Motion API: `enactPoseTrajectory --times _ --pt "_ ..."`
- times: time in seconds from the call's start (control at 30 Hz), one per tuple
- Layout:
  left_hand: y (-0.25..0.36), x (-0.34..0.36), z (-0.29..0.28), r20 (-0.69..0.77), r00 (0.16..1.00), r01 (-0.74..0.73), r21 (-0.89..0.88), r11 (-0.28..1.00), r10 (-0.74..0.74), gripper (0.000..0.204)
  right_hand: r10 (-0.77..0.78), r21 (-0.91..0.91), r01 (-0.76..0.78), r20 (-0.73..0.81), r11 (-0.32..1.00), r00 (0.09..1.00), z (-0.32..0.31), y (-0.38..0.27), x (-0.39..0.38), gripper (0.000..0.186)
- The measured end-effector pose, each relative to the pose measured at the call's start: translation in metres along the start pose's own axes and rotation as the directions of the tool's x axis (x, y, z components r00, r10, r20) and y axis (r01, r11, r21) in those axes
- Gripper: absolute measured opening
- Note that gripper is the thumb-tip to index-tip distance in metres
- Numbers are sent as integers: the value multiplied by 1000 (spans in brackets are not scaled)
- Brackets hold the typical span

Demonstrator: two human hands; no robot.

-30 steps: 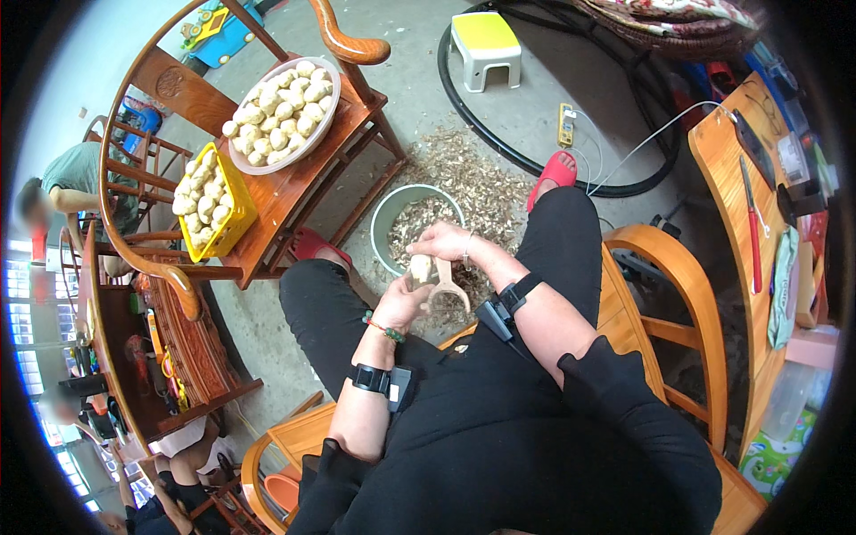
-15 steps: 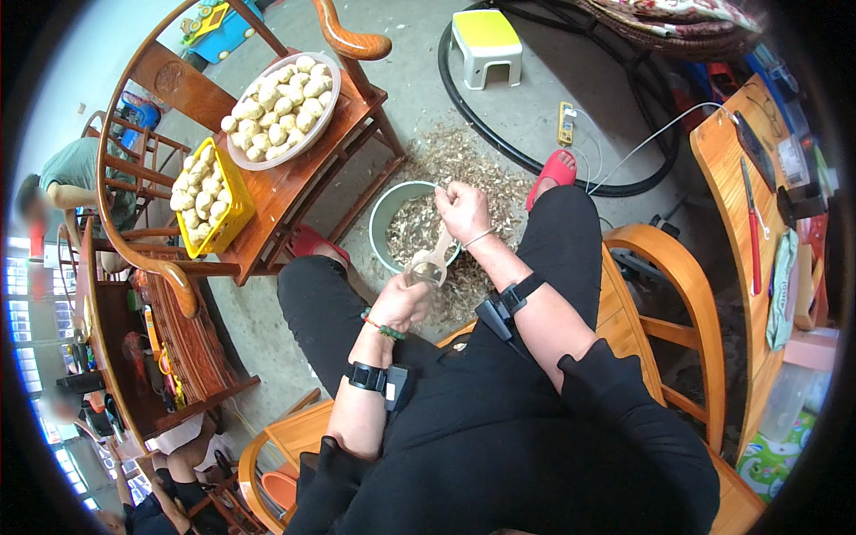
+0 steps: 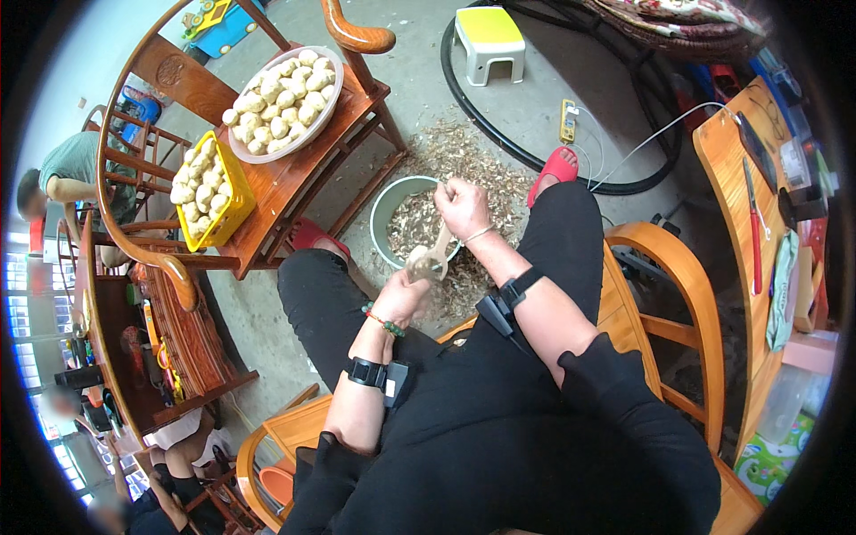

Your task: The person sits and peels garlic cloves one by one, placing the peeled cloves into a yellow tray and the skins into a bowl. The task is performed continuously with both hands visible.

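Left hand (image 3: 401,297): fingers closed on a pale bulb (image 3: 419,260), unmoved since a second before. Right hand (image 3: 461,207): pinched on a husk strip (image 3: 440,242), lifted away above it; peeling was advancing. Beyond the grip: grey basin (image 3: 385,207) of husks; farther, white plate (image 3: 332,100) of peeled bulbs.

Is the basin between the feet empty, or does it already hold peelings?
Partly filled: the basin holds brownish husk scraps across its bottom, rim upright on the floor.
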State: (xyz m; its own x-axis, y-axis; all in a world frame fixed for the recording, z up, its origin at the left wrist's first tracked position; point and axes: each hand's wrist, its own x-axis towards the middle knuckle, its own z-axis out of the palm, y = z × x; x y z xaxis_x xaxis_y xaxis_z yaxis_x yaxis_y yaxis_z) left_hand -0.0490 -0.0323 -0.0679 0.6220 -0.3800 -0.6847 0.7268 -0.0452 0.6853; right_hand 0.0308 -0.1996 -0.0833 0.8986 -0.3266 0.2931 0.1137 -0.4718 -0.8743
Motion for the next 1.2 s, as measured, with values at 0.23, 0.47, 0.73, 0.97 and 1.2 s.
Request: enactPoseTrajectory --times 0.23,0.47,0.73,0.97,1.2 --pt "-4 0 -4 -19 999 28 -52 998 -29 12 5 -83 -16 -131 996 991 -12 15 26 30" --pt "-3 5 -1 -6 1000 16 19 1000 -16 9 -57 -56 58 11 997 998 2 0 0 27" --pt "-5 5 -3 -129 991 41 94 995 -29 16 3 -103 -17 -135 995 991 -12 12 21 30" --pt "3 1 -2 12 1000 7 -76 997 -6 26 99 -144 -113 -103 983 990 -8 30 21 28" --pt "9 -8 2 -34 999 12 -87 996 -15 25 90 -134 -113 -167 985 982 -18 26 27 26"
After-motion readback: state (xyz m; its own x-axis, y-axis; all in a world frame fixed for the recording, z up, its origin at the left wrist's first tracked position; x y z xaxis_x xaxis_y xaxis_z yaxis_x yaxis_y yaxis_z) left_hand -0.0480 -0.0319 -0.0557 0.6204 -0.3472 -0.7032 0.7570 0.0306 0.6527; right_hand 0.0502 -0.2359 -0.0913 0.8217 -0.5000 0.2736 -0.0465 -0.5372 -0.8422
